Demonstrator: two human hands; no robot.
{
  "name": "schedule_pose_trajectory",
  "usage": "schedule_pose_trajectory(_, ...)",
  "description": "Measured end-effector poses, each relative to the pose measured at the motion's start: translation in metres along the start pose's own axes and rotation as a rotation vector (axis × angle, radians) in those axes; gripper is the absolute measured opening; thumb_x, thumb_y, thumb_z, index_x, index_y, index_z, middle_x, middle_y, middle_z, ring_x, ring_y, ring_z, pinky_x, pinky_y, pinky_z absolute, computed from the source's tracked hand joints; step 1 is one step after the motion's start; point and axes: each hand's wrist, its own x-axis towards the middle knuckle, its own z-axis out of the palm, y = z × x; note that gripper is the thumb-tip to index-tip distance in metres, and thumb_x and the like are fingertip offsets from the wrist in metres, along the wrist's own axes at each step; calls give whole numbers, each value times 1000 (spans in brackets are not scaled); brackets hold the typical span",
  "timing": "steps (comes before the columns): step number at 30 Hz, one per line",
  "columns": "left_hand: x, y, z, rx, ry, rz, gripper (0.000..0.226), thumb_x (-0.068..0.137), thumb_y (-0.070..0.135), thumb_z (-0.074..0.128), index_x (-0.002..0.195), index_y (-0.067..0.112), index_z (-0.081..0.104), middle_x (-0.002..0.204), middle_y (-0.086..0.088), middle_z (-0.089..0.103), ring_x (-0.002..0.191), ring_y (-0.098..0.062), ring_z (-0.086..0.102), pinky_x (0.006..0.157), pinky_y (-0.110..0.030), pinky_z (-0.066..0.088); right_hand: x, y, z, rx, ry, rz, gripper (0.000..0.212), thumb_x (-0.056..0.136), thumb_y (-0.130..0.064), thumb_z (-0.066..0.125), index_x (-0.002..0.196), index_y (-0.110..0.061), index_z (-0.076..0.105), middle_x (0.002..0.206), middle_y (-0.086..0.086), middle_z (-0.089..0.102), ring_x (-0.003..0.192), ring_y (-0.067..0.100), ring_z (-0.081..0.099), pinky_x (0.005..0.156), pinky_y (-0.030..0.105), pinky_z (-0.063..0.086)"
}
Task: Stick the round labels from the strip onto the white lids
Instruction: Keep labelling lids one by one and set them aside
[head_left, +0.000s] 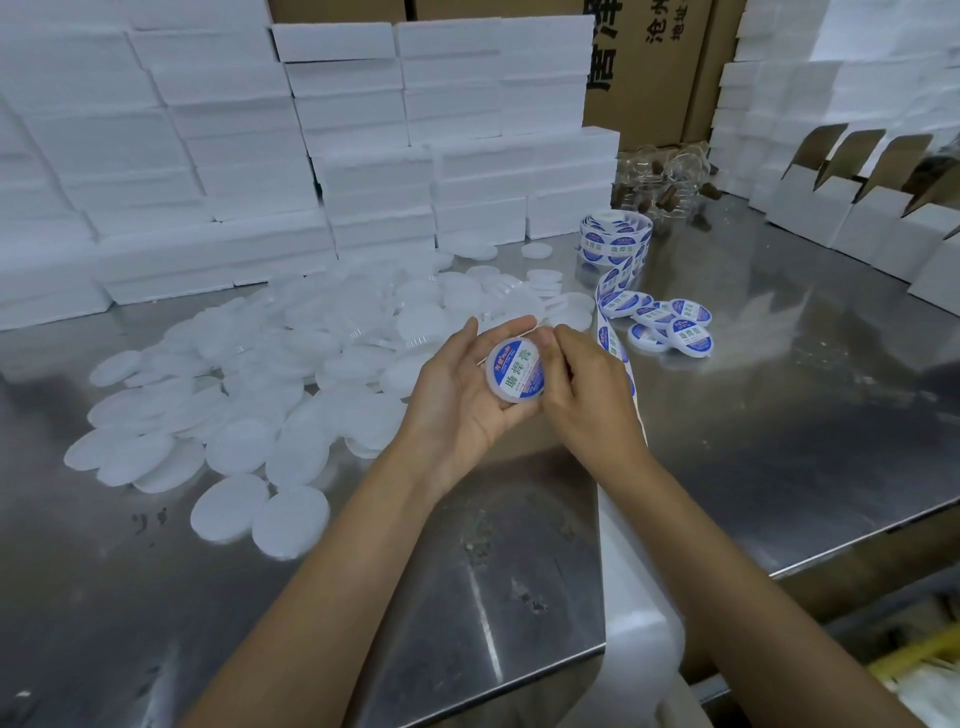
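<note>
My left hand (457, 395) cradles a white lid (514, 370) that bears a round blue and white label with green characters. My right hand (587, 384) rests against the lid's right edge, its fingers curled over the rim and the label. The label strip (613, 296) runs from a roll (615, 239) at the back, along the steel table and down under my right wrist. A big heap of bare white lids (291, 374) spreads to the left. Several labelled lids (670, 325) lie in a small cluster to the right of the strip.
Stacks of white foam boxes (249, 156) wall off the back and left. Open white cartons (857, 208) stand at the right, with brown cardboard boxes (649, 67) and clear plastic jars (660, 171) behind. The steel table (779, 415) has a seam and a front edge near me.
</note>
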Motion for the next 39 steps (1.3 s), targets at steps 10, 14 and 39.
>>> schedule_pose_trajectory(10,1,3,-6,4,-7,17,36,101,-1,42,135,-7,52,124,-32,65,115,-40,66,95,-48,57,-1,7,-1,9,-116,-54,22,96,-16,62,78,-7,54,70,-10,49,69,5,44,65,25,32)
schedule_pose_trajectory(14,4,0,-9,160,39,73,43,95,-19,38,131,-4,56,110,-24,72,100,-30,73,83,-40,62,-4,8,-1,-22,-159,-33,18,101,-9,50,85,-6,55,77,-3,55,74,14,47,67,26,32)
schedule_pose_trajectory(39,1,-10,-2,713,104,334,53,89,-10,68,129,20,51,112,-19,70,83,-21,74,68,-33,62,-4,2,3,149,-98,180,35,104,-24,48,71,-15,41,54,-8,42,53,8,37,55,29,31)
